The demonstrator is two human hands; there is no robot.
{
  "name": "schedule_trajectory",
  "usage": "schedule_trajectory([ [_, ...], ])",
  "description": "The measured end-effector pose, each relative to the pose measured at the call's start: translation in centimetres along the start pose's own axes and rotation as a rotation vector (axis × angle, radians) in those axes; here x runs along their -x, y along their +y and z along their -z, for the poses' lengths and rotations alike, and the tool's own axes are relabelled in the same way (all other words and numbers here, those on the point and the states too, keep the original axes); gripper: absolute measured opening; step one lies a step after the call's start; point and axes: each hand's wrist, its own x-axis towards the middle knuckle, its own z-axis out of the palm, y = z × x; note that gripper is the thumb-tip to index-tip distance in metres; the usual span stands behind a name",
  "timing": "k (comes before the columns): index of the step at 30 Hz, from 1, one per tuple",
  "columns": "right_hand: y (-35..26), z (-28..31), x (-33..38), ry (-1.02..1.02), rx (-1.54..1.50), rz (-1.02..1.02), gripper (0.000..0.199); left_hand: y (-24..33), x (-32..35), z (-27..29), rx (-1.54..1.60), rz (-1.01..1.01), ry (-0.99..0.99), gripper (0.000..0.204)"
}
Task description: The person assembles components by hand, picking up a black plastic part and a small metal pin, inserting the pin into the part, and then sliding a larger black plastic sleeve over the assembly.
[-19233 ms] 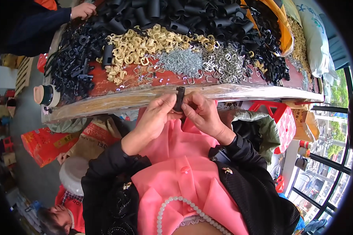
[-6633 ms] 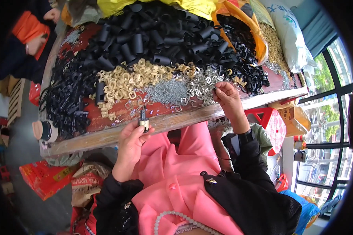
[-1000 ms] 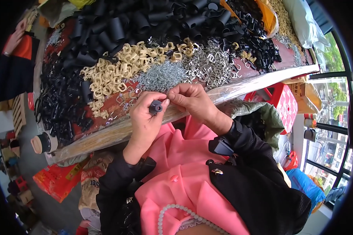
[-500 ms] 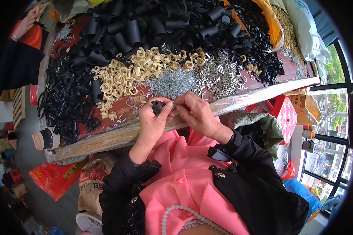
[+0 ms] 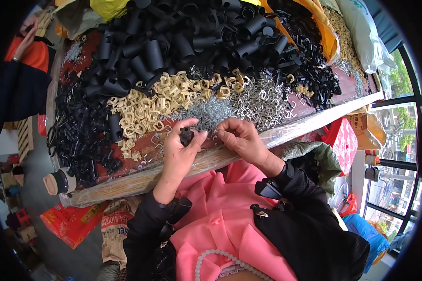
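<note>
My left hand (image 5: pixel 179 152) is closed around a small black plastic fitting (image 5: pixel 186 136), above the table's front edge. To its right my right hand (image 5: pixel 243 141) has thumb and forefinger pinched together. Whatever sits in that pinch is too small to make out. The two hands are apart, with a heap of small silver screws (image 5: pixel 206 112) just beyond them. Cream plastic clips (image 5: pixel 147 105) are piled to the left of the screws, and bent silver metal clips (image 5: pixel 262 100) to the right.
Large black tubes (image 5: pixel 154 55) cover the table's far side. More black fittings (image 5: pixel 82 126) lie at the left, near a lidded cup (image 5: pixel 60 181) on the corner. Plastic wrap covers the front edge (image 5: pixel 131 185). At far left another person's hands (image 5: pixel 27 41) show; a pink-red stool (image 5: pixel 341 145) stands right.
My hands have moved apart, the right one shifting to the right. The black fitting stays in my left hand. The view has shifted slightly, and the other person's hands have moved.
</note>
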Motion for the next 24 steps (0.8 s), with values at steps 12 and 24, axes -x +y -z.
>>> schedule_trajectory([
  [12,-2.2,-1.2,2.6,-0.164,-0.704,-0.301,0.010,1.8,3.0,-1.0,-0.170,-0.408,-0.032,0.008],
  [24,-2.5,-2.3,3.6,-0.065,-0.195,-0.058,0.009,-0.1,3.6,-0.7,-0.023,-0.128,-0.018,0.015],
])
